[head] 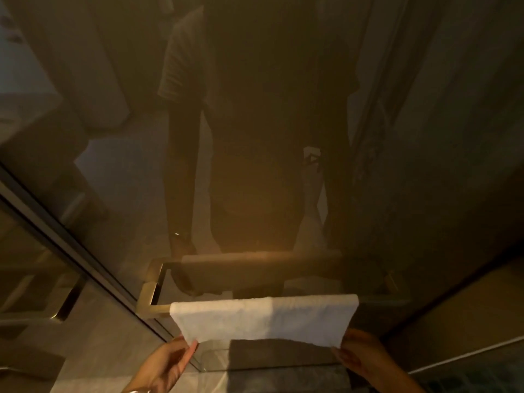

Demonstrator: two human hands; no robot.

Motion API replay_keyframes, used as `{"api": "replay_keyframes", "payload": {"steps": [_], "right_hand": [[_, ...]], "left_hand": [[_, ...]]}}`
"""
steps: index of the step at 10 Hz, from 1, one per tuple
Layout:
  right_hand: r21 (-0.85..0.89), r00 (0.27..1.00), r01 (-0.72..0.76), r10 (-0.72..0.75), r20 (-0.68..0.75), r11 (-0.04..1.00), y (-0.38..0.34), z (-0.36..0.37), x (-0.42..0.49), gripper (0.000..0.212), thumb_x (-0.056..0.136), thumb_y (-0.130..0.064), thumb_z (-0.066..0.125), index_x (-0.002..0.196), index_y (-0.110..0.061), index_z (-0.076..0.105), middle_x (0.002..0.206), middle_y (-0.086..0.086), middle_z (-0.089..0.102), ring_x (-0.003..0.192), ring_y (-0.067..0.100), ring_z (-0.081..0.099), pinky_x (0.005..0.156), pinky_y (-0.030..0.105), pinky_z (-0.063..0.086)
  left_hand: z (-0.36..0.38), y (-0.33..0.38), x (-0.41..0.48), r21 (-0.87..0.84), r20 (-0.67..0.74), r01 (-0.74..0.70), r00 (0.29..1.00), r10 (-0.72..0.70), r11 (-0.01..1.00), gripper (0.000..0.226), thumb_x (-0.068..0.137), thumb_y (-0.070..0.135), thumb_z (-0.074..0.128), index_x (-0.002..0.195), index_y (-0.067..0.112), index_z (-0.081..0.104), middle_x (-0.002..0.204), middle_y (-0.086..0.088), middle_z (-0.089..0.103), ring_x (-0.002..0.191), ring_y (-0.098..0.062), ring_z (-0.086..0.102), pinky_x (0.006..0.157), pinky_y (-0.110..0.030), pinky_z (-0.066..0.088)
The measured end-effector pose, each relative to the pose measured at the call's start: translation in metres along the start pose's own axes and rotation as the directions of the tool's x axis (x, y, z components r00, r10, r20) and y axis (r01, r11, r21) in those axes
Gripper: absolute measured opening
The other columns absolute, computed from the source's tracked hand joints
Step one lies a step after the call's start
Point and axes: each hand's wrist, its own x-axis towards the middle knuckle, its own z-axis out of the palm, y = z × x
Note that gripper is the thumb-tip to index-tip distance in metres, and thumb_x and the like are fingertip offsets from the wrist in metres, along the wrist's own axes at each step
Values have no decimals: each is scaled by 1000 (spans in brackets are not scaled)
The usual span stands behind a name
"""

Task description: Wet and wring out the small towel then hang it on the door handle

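- Small white towel point(263, 319) hangs folded over the brass door handle point(147, 297), a horizontal bar on the tinted glass door point(255, 137).
- L hand point(167, 361) comes up from below, palm turned inward, fingers pinching the towel's lower left corner.
- R hand point(360, 354) is at the lower right corner, fingers curled; thumb and fingers seem to touch the towel edge, but the grip itself I cannot tell, too dark.
- Both forearms rise from the bottom edge, w/ a bracelet point(139, 390) at the L wrist.
- Glass shows a dim reflection of the person.
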Motion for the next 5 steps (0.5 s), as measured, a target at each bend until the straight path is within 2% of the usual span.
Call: {"api": "replay_keyframes", "payload": {"steps": [1, 2, 3, 4, 5], "right_hand": [[173, 995, -87, 78, 55, 981, 4, -2, -5, 10, 86, 5, 55, 85, -3, 60, 87, 16, 64, 77, 33, 60, 51, 35, 55], [285, 995, -96, 86, 46, 954, 17, -10, -11, 10, 87, 1, 56, 84, -6, 62, 85, 15, 63, 76, 28, 58, 58, 37, 51], [264, 999, -41, 48, -18, 964, 32, -9, -21, 11, 85, 1, 58, 77, -5, 60, 72, 13, 56, 63, 22, 51, 40, 25, 49], [271, 998, -57, 64, -15, 961, 46, -12, -32, 17, 85, -3, 60, 69, -5, 54, 63, 10, 48, 55, 17, 44, 35, 21, 43], [193, 999, -7, 1, 32, 981, 50, -14, -43, 24, 84, -2, 60, 65, -10, 49, 56, 4, 41, 43, 11, 41, 30, 16, 34]], "left_hand": [[-12, 5, 0, 122, 5, -36, 999, 35, 992, 12, 91, -3, 45, 97, -3, 55, 84, -18, 62, 75, -26, 58, 77, -32, 56], [-15, 13, -10, 476, 37, -169, 984, 172, 863, 14, 90, 1, 49, 80, 3, 58, 60, -11, 61, 41, -13, 58, 42, -19, 47], [-12, 18, -22, 714, 149, -309, 944, 295, 628, 20, 91, 1, 49, 72, 3, 56, 48, -7, 55, 32, -9, 46, 35, -13, 36], [-13, 7, -35, 789, 210, -367, 915, 344, 493, 19, 90, -2, 49, 72, 3, 54, 46, -7, 46, 26, -2, 44, 33, -11, 37], [-18, -8, -51, 752, 227, -387, 912, 341, 533, 19, 91, -2, 47, 75, 6, 52, 55, -7, 42, 27, 0, 48, 34, -9, 38]]}}
